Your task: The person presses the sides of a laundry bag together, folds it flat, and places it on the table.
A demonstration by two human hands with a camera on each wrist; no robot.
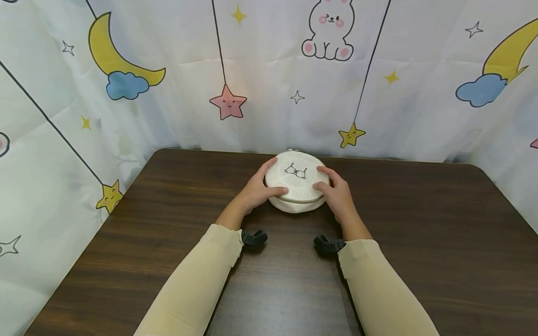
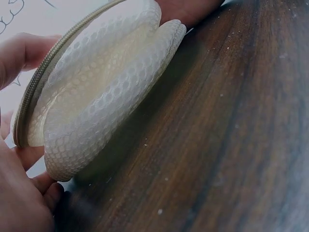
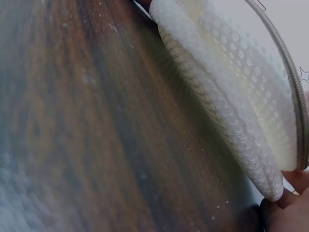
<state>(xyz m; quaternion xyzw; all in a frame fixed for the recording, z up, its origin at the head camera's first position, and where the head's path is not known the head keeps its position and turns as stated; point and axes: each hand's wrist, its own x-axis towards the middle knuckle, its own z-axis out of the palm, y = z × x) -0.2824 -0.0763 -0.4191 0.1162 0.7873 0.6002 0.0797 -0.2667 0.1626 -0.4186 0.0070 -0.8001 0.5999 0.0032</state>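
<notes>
Near the far edge of the bench [image 1: 429, 247], the left hand [image 1: 255, 189] and right hand [image 1: 339, 196] are clamped on opposite sides of a round white mesh bag [image 1: 299, 188] (a zipper [image 2: 30, 92] follows its rim). Light, even pressure would probably avoid crumpling it; its contents, if any, cannot be seen.

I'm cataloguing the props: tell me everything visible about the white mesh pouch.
The white mesh pouch is round, of honeycomb netting, with a dark line drawing on its upward face and a brownish zipper along the rim. Its soft side creases inward. The left hand and right hand grip opposite sides near the far edge of the table; whether it rests there is unclear.
</notes>
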